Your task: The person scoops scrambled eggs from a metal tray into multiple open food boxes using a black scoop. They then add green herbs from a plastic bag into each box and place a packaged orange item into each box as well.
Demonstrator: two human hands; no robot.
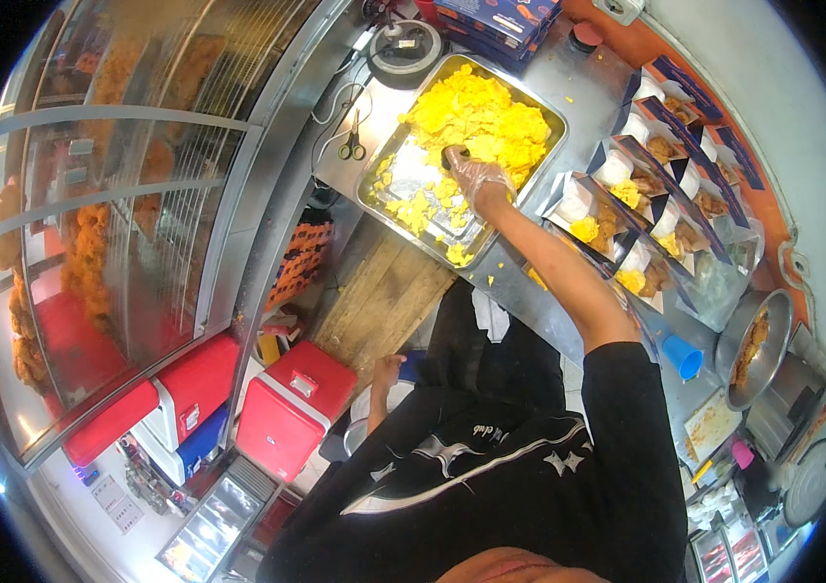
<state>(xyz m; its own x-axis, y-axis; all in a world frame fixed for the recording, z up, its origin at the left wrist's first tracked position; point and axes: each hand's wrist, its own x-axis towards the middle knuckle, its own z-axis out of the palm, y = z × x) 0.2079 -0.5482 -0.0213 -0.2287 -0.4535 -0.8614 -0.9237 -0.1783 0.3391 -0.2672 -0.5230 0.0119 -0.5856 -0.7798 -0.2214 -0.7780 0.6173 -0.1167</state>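
Note:
My right hand (479, 183), in a clear plastic glove, reaches into a metal tray (558, 131) of yellow scrambled egg (481, 112). Its fingers are closed round a small dark thing (454, 155) that I cannot make out. Egg is heaped at the tray's far side, with looser bits and bare metal nearer me. Low beside my body, my left hand (388, 372) is curled closed. A dark blue thing (416, 366) shows right next to it; what the fingers hold, if anything, is hidden.
Right of the tray stand several open boxes (617, 199) with rice, egg and fried pieces. Beyond them are a blue cup (683, 358) and a metal bowl (731, 374). Green-handled scissors (353, 146) lie left of the tray. A glass display case (141, 194) and red cooler (296, 408) are at left.

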